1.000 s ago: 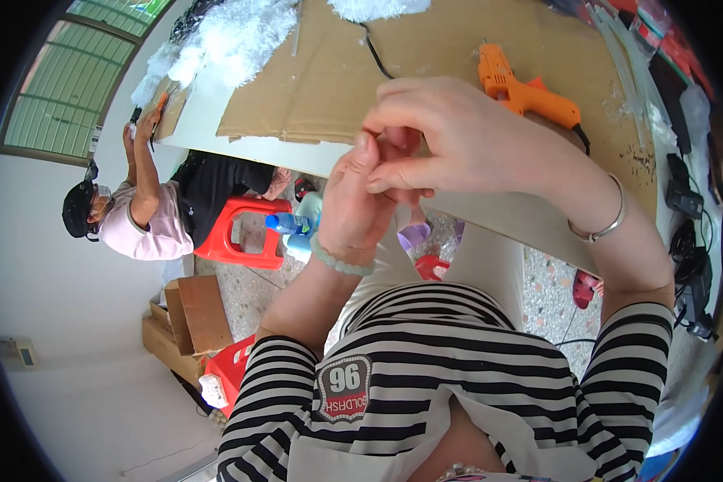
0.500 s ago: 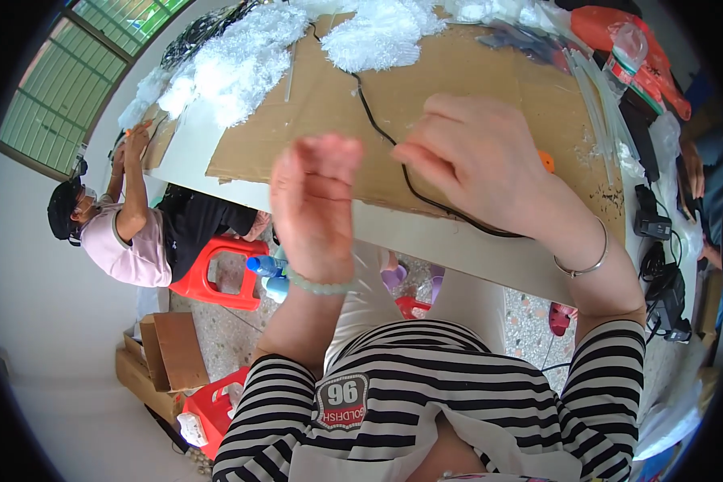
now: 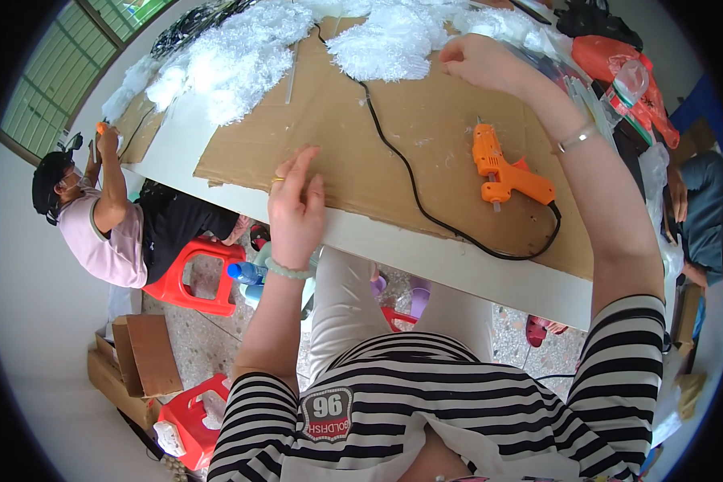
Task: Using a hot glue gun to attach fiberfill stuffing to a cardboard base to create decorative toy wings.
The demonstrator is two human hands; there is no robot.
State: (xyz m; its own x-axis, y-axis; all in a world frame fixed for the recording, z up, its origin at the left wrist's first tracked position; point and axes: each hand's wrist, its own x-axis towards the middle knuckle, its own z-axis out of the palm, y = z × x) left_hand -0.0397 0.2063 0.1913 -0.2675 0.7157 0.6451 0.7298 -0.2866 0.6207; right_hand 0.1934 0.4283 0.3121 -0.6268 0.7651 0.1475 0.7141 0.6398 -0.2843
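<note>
My left hand rests over the front edge of a brown cardboard sheet, fingers stretched forward and slightly apart, with nothing in them. Farther off to the right, my right hand reaches to the pile of white, clear tinsel-like strands. Its fingers are bent together, and whatever may be between them is hidden. An orange glue gun lies on the cardboard below my right hand, touched by neither hand. Its black cord curves across the sheet to the far side.
A second strand heap covers the table's far left. Thin clear sticks, a red plastic bag and a plastic bottle crowd the right end. At left a person in pink sits on a red stool, holding something orange. Another person sits at far right.
My right hand has moved up and away to the strand pile, uncovering the glue gun. My left hand has come down to the cardboard's front edge.
</note>
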